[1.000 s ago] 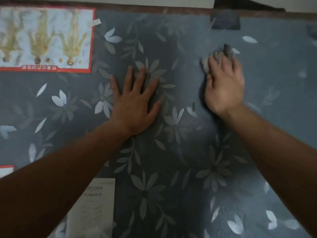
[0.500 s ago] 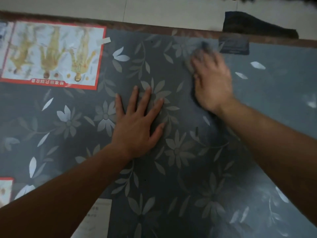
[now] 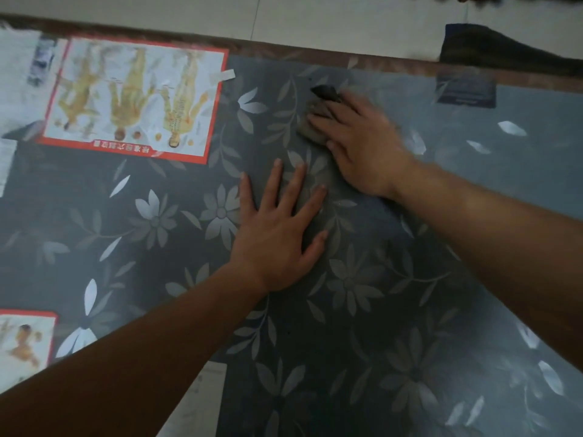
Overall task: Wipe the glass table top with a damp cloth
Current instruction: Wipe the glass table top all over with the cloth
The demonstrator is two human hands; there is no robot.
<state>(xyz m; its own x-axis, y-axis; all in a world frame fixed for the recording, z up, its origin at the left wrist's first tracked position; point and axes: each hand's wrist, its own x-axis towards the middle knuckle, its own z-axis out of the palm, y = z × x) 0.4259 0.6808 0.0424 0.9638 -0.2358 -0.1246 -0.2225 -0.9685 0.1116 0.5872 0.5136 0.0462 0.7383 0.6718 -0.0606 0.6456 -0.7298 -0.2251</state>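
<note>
Wiping advances: right hand (image 3: 362,149), fingers flat on the crumpled grey cloth (image 3: 307,127), has swept toward the red-bordered chart (image 3: 135,96); left hand (image 3: 277,238) stays spread flat on the floral glass surface (image 3: 410,310).

Poster: and there's a red-bordered white poster with three yellow body figures (image 3: 135,96), far left, its print upside down.
Tape: pale strip of tape (image 3: 225,75) on its corner.
Papers: white printed papers (image 3: 17,67) just beside the poster; a second red-bordered sheet (image 3: 25,339) at the near left; a plain white sheet (image 3: 205,405) at the bottom.
Card: dark blue rectangular card (image 3: 465,89), far right.
Floor: pale tiled floor (image 3: 189,14) beyond, with a blurred dark object (image 3: 504,55) on it.
</note>
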